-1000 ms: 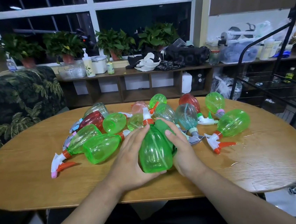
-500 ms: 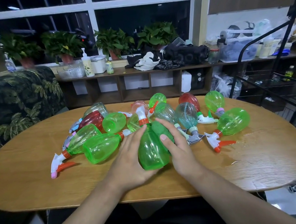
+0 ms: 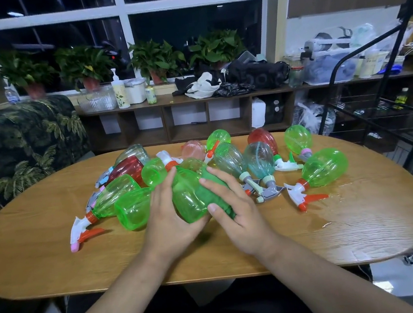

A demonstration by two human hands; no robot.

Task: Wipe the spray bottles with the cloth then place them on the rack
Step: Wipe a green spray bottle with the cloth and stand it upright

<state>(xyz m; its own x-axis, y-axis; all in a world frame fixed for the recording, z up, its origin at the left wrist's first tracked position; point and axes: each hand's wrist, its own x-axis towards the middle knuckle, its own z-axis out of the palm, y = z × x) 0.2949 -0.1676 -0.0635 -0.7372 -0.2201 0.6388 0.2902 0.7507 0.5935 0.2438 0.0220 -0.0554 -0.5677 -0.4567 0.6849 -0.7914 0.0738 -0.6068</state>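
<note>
My left hand [image 3: 167, 216] grips a green spray bottle [image 3: 188, 196] from its left side, nozzle pointing away from me. My right hand [image 3: 236, 210] holds a green cloth [image 3: 213, 191] against the bottle's right side, fingers curled over the cloth. Both hands hover just above the wooden table [image 3: 58, 263]. Behind them lies a heap of several spray bottles [image 3: 257, 161] in green, red, teal and pink, all on their sides. The black wire rack [image 3: 399, 110] stands at the right, beyond the table's edge.
A wet patch [image 3: 341, 190] glistens on the table right of the heap. A leaf-patterned sofa [image 3: 16, 150] stands at the left. A low shelf [image 3: 191, 122] with plants, bottles and bags runs under the window.
The held bottle has tilted to the left and lies flatter. My right hand has slid the cloth down along its side toward the base.
</note>
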